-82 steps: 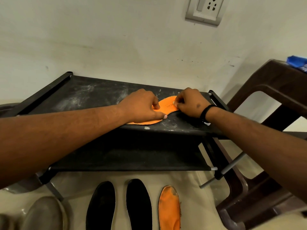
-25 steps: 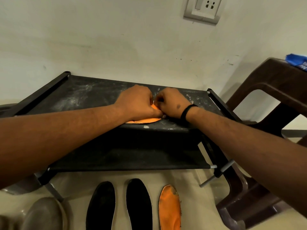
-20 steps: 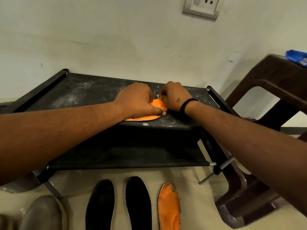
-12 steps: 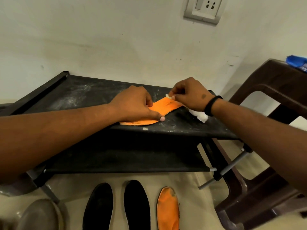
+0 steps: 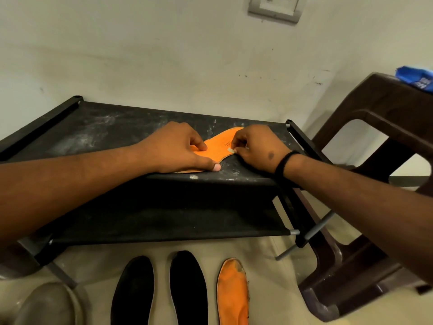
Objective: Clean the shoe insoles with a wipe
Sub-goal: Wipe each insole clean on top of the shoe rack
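Right hand [image 5: 255,146] moved back, pinching wipe [image 5: 231,150], left hand [image 5: 178,148] pressing flat, four insoles (two orange [image 5: 220,146]).

Shelf top [image 5: 98,130] open on the left; wall [image 5: 164,55] close behind, chair [image 5: 379,127] at right. Insoles [image 5: 187,287] w/ a shoe [image 5: 46,303] on floor in front.

Pale wall [image 5: 164,43], black rack [image 5: 98,127], brown chair [image 5: 379,109].

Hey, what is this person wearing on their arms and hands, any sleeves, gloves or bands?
Both forearms are bare, with no sleeves in view and no gloves. The right hand has a thin black band around its wrist and a small dark mark on its back. The left hand wears nothing.
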The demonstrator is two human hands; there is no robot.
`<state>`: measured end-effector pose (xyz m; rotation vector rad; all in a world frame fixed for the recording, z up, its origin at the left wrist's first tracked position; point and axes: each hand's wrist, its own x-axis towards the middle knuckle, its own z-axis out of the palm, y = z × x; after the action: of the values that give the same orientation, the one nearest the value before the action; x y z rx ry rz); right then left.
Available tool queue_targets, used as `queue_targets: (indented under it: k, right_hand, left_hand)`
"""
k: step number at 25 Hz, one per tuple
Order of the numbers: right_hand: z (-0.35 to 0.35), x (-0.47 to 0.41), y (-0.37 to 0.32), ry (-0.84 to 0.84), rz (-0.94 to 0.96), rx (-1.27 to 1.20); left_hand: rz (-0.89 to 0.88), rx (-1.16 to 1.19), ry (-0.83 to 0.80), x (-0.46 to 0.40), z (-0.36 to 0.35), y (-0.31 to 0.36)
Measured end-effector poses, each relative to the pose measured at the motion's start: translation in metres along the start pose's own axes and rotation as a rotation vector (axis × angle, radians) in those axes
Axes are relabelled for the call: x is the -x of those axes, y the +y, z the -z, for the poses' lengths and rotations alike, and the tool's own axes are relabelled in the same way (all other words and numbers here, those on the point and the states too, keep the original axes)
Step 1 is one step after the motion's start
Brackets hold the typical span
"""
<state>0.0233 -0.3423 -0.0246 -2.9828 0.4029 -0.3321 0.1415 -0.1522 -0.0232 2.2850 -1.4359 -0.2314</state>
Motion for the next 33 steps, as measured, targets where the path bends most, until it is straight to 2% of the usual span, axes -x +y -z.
queue_targets:
  k: [5, 9, 14, 17, 23, 28, 33]
  right_hand:
    - [-0.002, -0.003, -0.015, -0.013, 0.022, -0.006]
    - [-0.001, -0.001, -0.03, -0.055, 0.143, -0.016]
    - [0.015, 0.005, -0.039, -0.196, 0.235, -0.11]
    - [0.011, 0.005, -0.038, -0.164, 0.21, -0.105]
    - [0.008, -0.005, -0.032, -0.038, -0.005, 0.236]
    - [0.009, -0.006, -0.048, -0.07, -0.034, 0.421]
    - [0.019, -0.009, -0.057, -0.152, -0.064, 0.402]
  left_hand:
    - [-0.002, 0.023, -0.017, 0.001, 0.0, 0.0]
    - [-0.013, 0.016, -0.007, 0.001, 0.001, 0.001]
    - [-0.027, -0.014, -0.005, 0.0, 0.001, 0.001]
    - [-0.026, -0.014, 0.013, -0.001, 0.0, -0.001]
    - [-0.014, -0.015, -0.004, -0.003, -0.001, -0.003]
    - [-0.015, -0.006, -0.001, -0.002, 0.0, -0.003]
    - [-0.016, -0.035, -0.019, -0.003, -0.001, -0.002]
